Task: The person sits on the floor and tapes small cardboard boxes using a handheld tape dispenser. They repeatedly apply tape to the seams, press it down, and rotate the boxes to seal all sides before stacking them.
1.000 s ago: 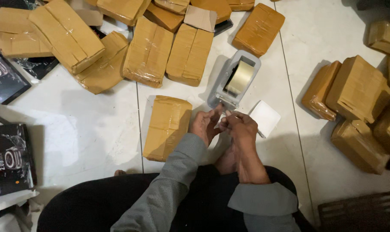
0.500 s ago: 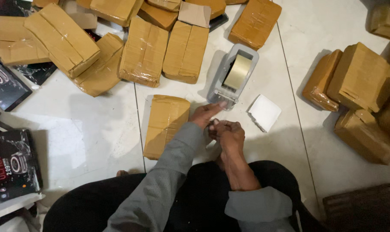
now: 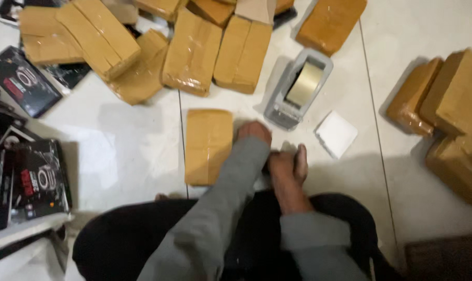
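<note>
The left hand rests flat by the brown taped parcel, near the tape dispenser for easy reach. The right hand looks loosely curled; whether it holds anything is unclear.

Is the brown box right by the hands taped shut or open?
Shut. The brown box lies flat on the floor, wrapped in shiny tape, no flaps up. The left hand is beside it.
</note>
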